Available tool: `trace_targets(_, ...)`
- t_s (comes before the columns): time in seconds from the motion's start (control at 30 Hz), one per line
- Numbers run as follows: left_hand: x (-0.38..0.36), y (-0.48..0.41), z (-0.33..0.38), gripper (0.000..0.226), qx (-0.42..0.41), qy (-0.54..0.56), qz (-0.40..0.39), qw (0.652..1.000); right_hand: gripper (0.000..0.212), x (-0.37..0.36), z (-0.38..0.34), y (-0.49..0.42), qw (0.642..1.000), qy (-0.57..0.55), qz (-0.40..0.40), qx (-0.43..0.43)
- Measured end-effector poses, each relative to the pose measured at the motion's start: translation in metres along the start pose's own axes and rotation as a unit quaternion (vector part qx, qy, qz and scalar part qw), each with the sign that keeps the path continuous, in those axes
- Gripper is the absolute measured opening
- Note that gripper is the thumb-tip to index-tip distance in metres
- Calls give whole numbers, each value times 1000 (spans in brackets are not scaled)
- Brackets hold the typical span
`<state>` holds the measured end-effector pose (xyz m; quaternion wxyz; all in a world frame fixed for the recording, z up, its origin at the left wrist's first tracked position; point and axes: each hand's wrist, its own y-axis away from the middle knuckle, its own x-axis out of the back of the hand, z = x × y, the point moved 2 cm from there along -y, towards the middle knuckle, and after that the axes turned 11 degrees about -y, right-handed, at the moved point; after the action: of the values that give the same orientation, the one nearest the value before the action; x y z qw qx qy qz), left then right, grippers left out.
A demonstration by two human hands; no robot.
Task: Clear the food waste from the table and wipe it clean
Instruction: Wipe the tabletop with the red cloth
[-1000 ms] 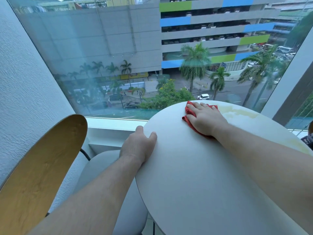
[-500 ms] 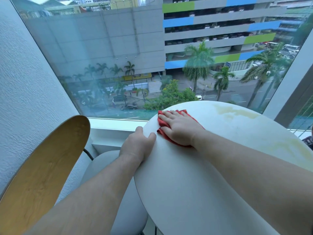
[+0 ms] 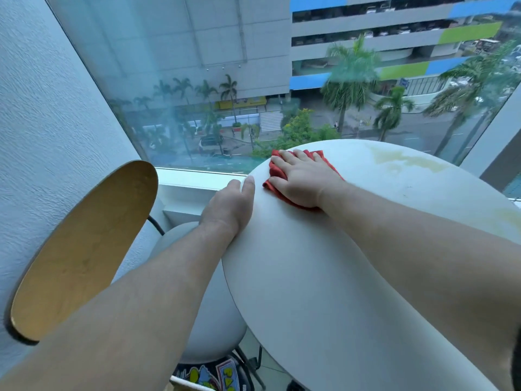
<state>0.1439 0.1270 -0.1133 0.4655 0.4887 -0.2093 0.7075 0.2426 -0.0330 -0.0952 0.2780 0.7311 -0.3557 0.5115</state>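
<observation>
A round white table (image 3: 310,292) fills the lower right of the head view. My right hand (image 3: 300,179) lies flat with straight fingers on a red cloth (image 3: 275,171) and presses it onto the far left part of the tabletop. My left hand (image 3: 229,206) grips the table's left edge, thumb on top and fingers curled down over the rim. A yellowish smear (image 3: 406,160) stains the far right of the tabletop, and a fainter one (image 3: 507,215) lies near the right edge.
A chair with a wooden backrest (image 3: 81,249) and a grey seat (image 3: 208,320) stands left of the table. A textured white wall (image 3: 42,136) is at the left. A big window (image 3: 225,80) with a white sill (image 3: 197,182) lies right behind the table.
My right hand has slid the red cloth leftward across the far side of the table, close to my left hand. My left hand keeps its grip on the edge.
</observation>
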Motion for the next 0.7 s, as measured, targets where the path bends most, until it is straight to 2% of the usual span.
trace_targets(0.17, 4, 4, 2, 85, -19, 12, 12, 1000, 70, -17, -35, 20, 997, -3, 1, 73)
trace_targets(0.3, 7, 11, 7, 76, -1, 55, 31, 998, 68, -26, -51, 44, 994, -14, 7, 104)
trace_targets(0.5, 9, 19, 4, 80, 23, 131, 26, 991, 68, -38, -72, 87, 991, -35, 15, 126)
trace_targets(0.6, 9, 18, 3, 81, 26, 126, 29, 991, 70, -42, -78, 102, 991, -36, 21, 124)
trace_targets(0.7, 8, 18, 2, 70, 13, 65, 11, 998, 69, -45, -81, 122, 992, -40, 31, 116)
